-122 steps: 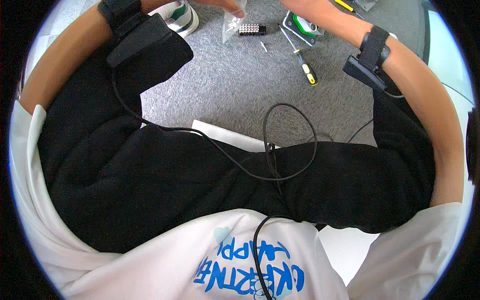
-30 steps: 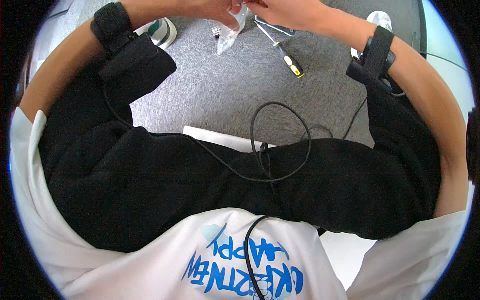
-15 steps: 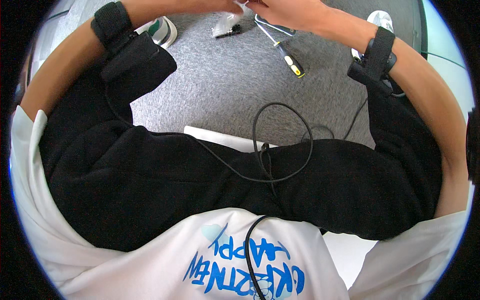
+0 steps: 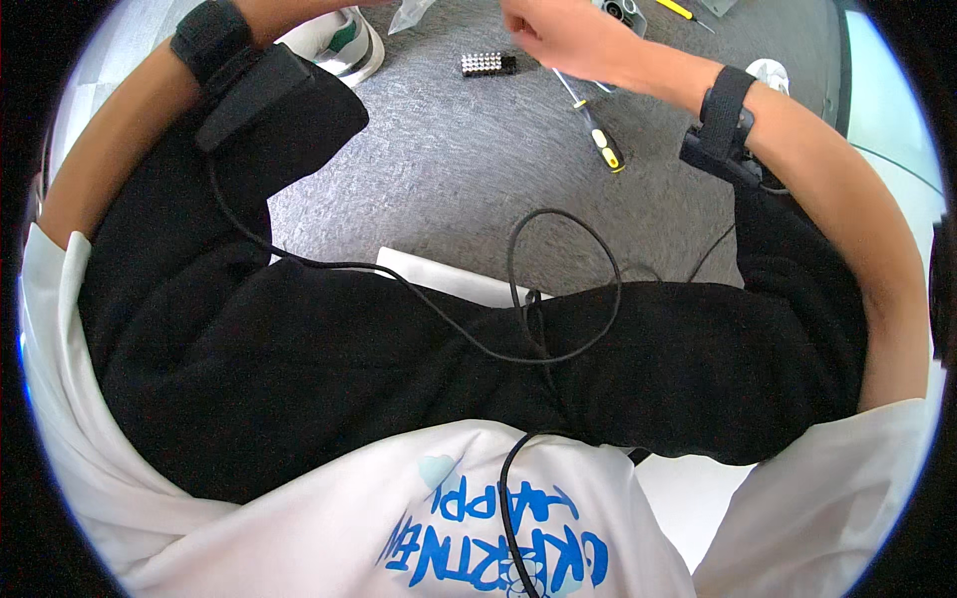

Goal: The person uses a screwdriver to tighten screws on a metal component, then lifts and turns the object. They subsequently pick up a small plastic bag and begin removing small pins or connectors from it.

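My right hand [image 4: 568,38] is at the top of the view, its fingers curled inward. Whatever they may hold is hidden. Below it lies a screwdriver [image 4: 604,148] with a black and yellow handle, its shaft running up toward the hand. To the left of that hand, a small black block with rows of shiny silver pieces [image 4: 487,65] rests on the grey floor. My left forearm [image 4: 284,14] reaches out past the top edge, so the left hand is cut off. Close to where it leaves the view hangs a clear plastic bag [image 4: 410,14].
A grey metal part [image 4: 622,12] and a second, yellow-handled screwdriver [image 4: 678,9] lie beyond my right hand. A shoe [image 4: 349,45] stands at the left, another [image 4: 770,75] at the right. A black cable [image 4: 568,211] loops over my lap, near a white flat edge [image 4: 449,278].
My hands have moved apart, the left one going out of view. The clear bag has shifted up and left, uncovering the black block. The floor items sit lower in view.
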`<state>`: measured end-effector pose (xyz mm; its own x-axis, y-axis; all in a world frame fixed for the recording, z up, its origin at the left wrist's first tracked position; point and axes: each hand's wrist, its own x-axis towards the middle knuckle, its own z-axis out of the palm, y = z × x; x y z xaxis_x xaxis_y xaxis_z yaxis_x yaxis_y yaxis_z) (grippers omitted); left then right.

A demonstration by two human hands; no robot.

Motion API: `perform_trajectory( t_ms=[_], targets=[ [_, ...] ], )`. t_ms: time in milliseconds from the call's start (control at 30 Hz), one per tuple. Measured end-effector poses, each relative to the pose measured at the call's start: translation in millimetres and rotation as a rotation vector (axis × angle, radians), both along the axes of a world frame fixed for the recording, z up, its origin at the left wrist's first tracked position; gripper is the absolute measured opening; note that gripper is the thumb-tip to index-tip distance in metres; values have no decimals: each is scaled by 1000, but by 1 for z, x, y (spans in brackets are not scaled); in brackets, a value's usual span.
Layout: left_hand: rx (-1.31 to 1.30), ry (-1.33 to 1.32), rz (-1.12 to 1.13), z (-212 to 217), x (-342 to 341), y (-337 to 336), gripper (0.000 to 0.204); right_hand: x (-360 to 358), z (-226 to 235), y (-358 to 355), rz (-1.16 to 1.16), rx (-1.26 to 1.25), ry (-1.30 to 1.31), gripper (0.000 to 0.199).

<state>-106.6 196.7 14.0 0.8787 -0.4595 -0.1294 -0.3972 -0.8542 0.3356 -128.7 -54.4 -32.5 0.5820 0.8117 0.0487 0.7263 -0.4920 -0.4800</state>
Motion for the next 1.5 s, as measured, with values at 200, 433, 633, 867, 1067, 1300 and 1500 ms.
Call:
perform_trajectory(
  t_ms=[200,433,633,867,1067,1300,1500],
  targets=[
    [-44,-9,-19,4,-5,2,32,-12,-23,12,39,-283,108,11],
    [-86,-25,-31,1,-6,3,32,-9,-40,15,145,-302,53,11],
    [-74,6,0,1,-6,6,30,-6,-47,24,152,-369,-29,13],
    [-119,-35,-49,6,-11,7,30,-9,-44,29,100,-411,-34,11],
    [-89,-9,-48,4,-4,-2,30,-9,-39,24,70,-471,-42,15],
    [-20,13,-78,3,-4,-14,31,-13,-21,22,47,-401,21,11],
    [46,-14,-177,5,-2,-21,25,-9,-11,6,-27,-238,-31,15]
  ],
)
